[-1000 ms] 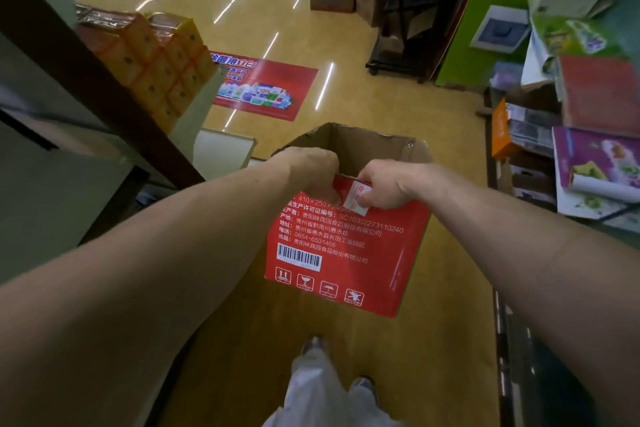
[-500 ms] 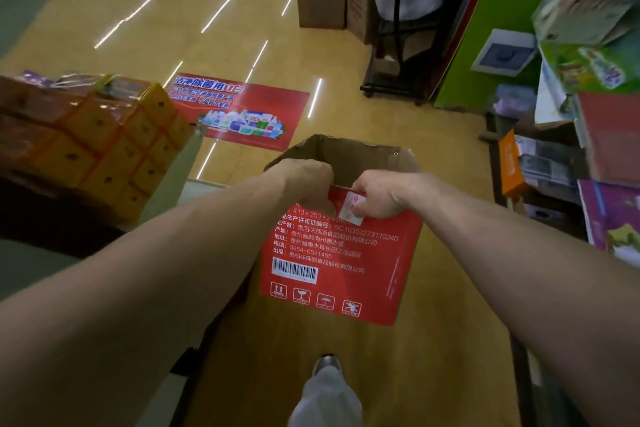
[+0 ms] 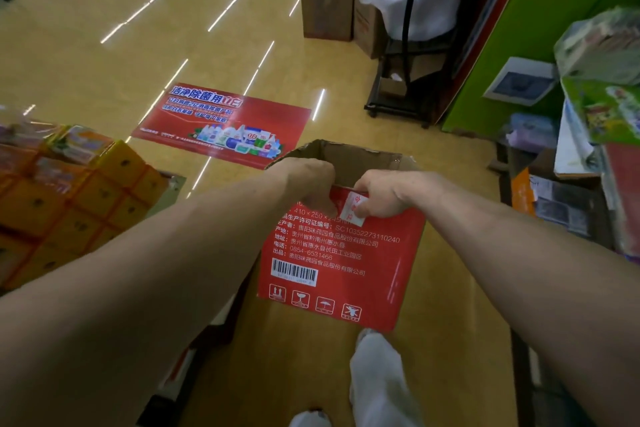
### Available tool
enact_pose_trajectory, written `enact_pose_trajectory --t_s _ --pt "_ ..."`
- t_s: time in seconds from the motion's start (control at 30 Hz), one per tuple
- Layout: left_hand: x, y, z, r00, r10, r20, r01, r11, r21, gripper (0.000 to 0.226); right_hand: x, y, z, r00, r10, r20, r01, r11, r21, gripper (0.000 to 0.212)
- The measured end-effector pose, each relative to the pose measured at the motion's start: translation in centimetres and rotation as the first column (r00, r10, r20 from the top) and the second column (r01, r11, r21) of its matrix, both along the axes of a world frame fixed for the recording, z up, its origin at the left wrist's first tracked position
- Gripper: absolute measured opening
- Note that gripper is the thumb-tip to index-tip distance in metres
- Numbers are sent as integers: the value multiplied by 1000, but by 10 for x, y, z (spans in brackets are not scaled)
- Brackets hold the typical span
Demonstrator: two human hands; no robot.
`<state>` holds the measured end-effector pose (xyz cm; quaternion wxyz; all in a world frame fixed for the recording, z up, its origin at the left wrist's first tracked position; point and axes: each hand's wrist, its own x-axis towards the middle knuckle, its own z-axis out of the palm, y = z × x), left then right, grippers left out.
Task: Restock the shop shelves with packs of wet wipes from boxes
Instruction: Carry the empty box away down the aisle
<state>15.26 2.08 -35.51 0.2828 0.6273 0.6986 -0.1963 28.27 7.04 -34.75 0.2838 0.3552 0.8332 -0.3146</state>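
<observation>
Red box (image 3: 339,253) held clear of the floor
Left hand (image 3: 308,184) and right hand (image 3: 384,194) grip its near rim, fingers curled over; a wider hold would likely steady it.

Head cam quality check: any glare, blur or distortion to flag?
Head view: light streaks glare off the glossy yellow floor; stacked orange cartons at left and shelf goods at right are blurred; wide-angle stretch swells both forearms; text on the red cardboard box, gripped by left hand and right hand, is legible.

Shop aisle: stacked goods (image 3: 69,198), floor advert (image 3: 221,125).
</observation>
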Motion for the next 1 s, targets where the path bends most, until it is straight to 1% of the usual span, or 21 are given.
enact_pose_trajectory --t_s 0.13,0.27,0.6,0.7,0.8,1.0 --pt "-5 49 1 999 40 9 -39 999 -27 19 -7 53 1 1000 13 7 -13 1000 -28 33" --pt "-15 93 0 996 80 35 -80 997 -22 16 -18 102 3 999 52 13 -51 998 -30 32" --pt "-58 167 -3 988 138 68 -137 990 -21 15 -64 182 5 995 96 38 -95 995 -30 33" --pt "-82 183 -4 989 130 70 -130 992 -8 17 -88 201 3 989 137 47 -137 991 -8 32" --pt "-110 198 -4 986 150 77 -149 989 -20 14 -120 220 2 984 164 62 -165 986 4 31" --pt "-191 213 -7 961 259 94 -259 966 -14 18 -211 248 -3 968 238 86 -239 971 10 30"
